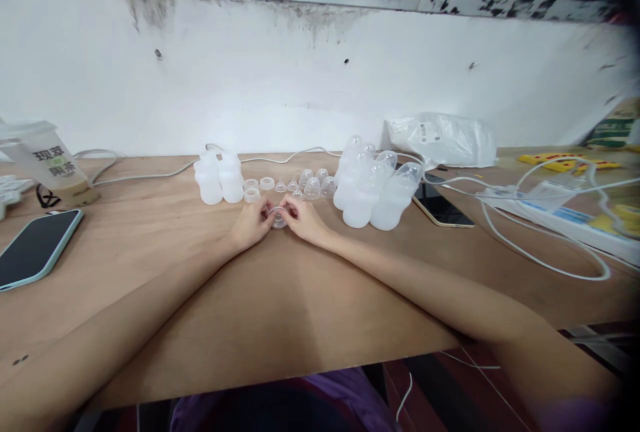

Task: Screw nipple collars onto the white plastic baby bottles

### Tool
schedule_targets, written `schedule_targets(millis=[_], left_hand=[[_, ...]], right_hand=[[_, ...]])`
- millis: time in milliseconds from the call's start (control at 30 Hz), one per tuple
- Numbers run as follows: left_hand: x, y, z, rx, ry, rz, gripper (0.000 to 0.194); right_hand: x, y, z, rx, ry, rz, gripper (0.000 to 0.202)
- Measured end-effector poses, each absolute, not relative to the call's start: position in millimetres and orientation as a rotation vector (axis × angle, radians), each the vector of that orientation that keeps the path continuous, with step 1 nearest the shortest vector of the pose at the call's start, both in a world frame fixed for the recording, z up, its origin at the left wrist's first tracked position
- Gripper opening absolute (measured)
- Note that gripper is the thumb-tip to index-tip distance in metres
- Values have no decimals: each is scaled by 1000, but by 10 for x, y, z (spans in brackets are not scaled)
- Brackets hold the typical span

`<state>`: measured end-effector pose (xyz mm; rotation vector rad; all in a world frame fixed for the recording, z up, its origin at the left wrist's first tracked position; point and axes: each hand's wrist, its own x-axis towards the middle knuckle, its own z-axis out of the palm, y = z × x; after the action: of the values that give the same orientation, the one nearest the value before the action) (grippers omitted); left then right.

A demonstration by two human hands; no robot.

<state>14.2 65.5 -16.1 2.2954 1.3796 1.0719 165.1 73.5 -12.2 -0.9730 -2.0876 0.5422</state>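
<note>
My left hand [253,222] and my right hand [303,219] meet at the middle of the table, both with fingers closed on a small clear ring-shaped piece [279,219]. Just behind them lie several clear rings [267,183] and small clear nipples [312,188]. Two frosted bottles [231,179] without caps stand to the left of these. On the right is a group of several frosted bottles [358,202] with clear domed tops. My fingers cover part of the held piece.
A drink cup [57,162] and a phone [37,249] are on the left of the wooden table [240,325]. At right lie another phone [443,205], a plastic bag [445,140], a power strip [560,215] and looping white cables.
</note>
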Motion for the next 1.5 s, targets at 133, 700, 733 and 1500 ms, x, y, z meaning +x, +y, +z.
schedule_targets(millis=[133,700,733,1500], left_hand=[[134,662,-160,2200,1385,1110,6],[128,688,-200,2204,1306,1104,7],[128,686,-201,2205,1300,1100,8],[129,644,-193,2254,1388,1065,18]], right_hand=[[1664,746,-130,-955,-2086,581,10],[1672,755,-131,-971,-2110,570,14],[1673,754,-131,-979,-2107,567,14],[1710,789,-134,-1025,-1929,1049,30]])
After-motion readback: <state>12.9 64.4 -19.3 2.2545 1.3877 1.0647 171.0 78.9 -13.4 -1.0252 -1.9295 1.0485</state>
